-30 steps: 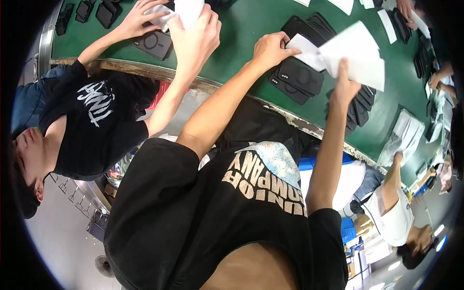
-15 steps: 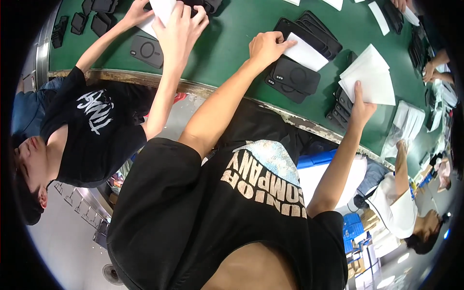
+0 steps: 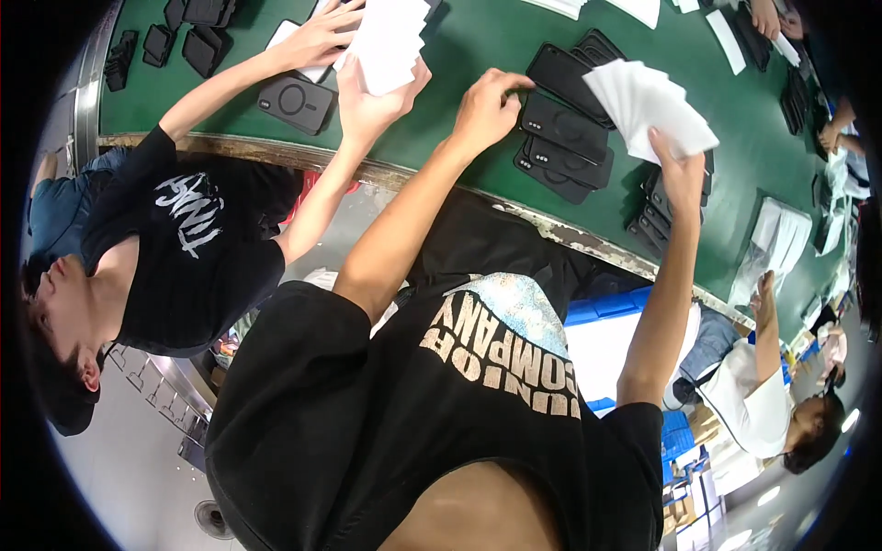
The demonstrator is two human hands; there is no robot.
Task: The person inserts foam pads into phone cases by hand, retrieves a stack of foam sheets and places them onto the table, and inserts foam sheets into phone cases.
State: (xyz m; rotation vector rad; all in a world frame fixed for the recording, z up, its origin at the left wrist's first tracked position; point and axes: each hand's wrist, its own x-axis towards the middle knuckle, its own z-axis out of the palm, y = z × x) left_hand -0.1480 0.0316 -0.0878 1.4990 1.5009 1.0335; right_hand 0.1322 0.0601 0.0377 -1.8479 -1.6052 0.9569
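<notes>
The right hand (image 3: 682,173) pinched a fan of white sheets (image 3: 641,101) between thumb and fingers, above the green bench (image 3: 459,55). The left hand (image 3: 487,112), partly curled and empty, was just beside the black phone cases (image 3: 565,129) near the bench's front edge; contact could not be told. A second case stack (image 3: 649,228) lay farther right along that edge.

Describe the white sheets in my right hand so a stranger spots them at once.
Find the green table, then the black cases along its near edge, right of centre. Near them, your right hand holds the white sheets. Unlike the left co-worker's stack, these spread in a wide fan.
</notes>
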